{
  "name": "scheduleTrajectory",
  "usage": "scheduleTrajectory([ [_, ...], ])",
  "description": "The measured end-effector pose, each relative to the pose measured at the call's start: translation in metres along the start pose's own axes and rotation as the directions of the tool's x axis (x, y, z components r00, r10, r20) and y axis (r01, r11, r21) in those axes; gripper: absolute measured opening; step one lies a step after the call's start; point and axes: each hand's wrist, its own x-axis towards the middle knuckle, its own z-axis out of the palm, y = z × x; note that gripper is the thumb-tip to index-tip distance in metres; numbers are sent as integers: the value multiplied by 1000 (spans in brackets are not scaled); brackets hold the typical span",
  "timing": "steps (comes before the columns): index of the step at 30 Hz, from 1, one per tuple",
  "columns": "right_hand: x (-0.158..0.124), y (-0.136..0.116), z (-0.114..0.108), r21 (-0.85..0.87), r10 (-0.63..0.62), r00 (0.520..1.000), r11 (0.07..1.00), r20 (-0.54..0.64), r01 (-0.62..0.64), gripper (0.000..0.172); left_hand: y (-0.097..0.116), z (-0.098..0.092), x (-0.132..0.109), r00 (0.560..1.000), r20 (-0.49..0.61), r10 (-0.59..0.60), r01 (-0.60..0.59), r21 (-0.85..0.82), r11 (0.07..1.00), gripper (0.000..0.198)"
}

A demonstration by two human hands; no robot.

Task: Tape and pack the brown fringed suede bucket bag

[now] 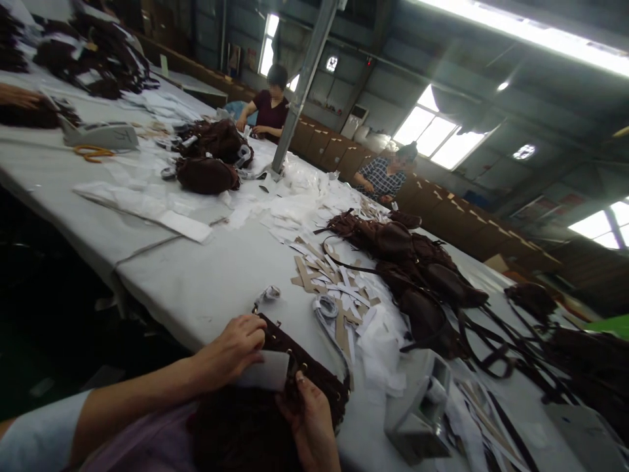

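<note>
A dark brown bag (319, 377) with metal eyelets along its top edge lies at the table's near edge, partly in my lap. My left hand (233, 351) has its fingers curled over the bag's left end, the thumb by a white rectangular slip (268, 372). That slip stands out against the bag between my two hands. My right hand (312, 419) pinches dark material near the middle eyelets; exactly which part is hidden by the fingers. Two wrapped strap ends, one a grey-white coil (324, 306), rest on the table just beyond the bag.
Cardboard and paper strips (339, 285) lie ahead, with brown bags (393, 242) piled behind them. A grey tape dispenser (420, 406) stands right. Farther left are more bags (209, 174), orange-handled scissors (93, 154) and another dispenser (101, 136). A metal post (302, 92) rises mid-table. Co-workers stand across.
</note>
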Motion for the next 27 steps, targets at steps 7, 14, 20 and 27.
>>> scheduleTrajectory([
  [7,-5,-18,3,-94,1,1000,996,-23,-3,38,15,-38,-6,947,251,-200,316,-838,445,33],
  [14,-13,-46,8,-194,47,998,979,-46,-55,34,10,15,-1,778,620,-100,534,-571,624,57],
  [20,-18,-68,15,-330,63,996,940,-71,-83,36,14,48,26,892,418,-170,394,-537,746,29],
  [27,-23,-28,18,-673,-221,968,734,-116,87,61,26,72,31,882,339,-327,468,-707,530,16],
])
